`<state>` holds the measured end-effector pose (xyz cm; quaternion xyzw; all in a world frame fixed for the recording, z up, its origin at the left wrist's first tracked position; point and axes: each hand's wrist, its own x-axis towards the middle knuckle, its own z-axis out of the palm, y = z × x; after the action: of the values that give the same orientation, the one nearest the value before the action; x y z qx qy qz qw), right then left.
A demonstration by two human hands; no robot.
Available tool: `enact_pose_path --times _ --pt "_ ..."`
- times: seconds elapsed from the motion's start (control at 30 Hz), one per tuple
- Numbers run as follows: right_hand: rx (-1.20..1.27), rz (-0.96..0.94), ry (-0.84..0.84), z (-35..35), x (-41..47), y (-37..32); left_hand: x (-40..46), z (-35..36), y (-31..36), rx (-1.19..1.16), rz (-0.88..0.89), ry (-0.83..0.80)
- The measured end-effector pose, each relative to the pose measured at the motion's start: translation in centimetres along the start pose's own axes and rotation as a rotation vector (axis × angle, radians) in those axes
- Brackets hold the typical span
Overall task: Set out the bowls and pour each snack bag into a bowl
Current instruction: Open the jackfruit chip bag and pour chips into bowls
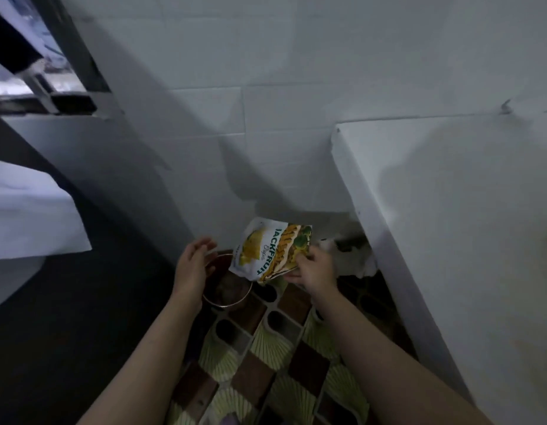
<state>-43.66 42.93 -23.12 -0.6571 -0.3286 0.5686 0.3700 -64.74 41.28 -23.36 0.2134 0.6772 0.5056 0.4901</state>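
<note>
Pouring step about to kick off: the jackfruit chips bag (267, 251) is pinched by the right hand (312, 268) and held tilted over the steel bowl (227, 286).

The left hand (191, 266), fingers loose and gripping nothing, is kept beside the rim. Probably the bag's mouth needs aiming lower next. Everything's set on a patterned mat (266, 363), boxed in by dim white tiled walls (266, 118).
</note>
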Motion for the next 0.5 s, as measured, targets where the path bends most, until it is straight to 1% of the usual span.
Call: enact_pose_path --times 0.1,0.13,0.2,0.3,0.37,0.5 --pt "-0.031 0.069 -0.004 3.2 3.5 3.9 2.7 -0.9 -3.2 0.004 -0.058 0.01" --pt "-0.055 0.085 -0.018 5.2 5.5 6.5 4.5 -1.7 -5.6 -0.002 -0.069 0.018" --pt "-0.076 0.122 -0.006 6.6 8.0 9.0 5.8 -1.5 -7.5 -0.016 -0.078 0.01" --pt "-0.081 0.133 -0.029 10.6 13.5 15.7 10.1 -2.5 -13.1 -0.03 -0.057 0.018" --pt "-0.098 0.124 -0.046 13.0 17.0 20.4 12.9 -3.4 -17.0 -0.042 -0.056 0.019" --pt "-0.201 0.052 -0.016 17.1 23.1 29.2 17.5 -5.0 -24.1 -0.029 -0.018 0.009"
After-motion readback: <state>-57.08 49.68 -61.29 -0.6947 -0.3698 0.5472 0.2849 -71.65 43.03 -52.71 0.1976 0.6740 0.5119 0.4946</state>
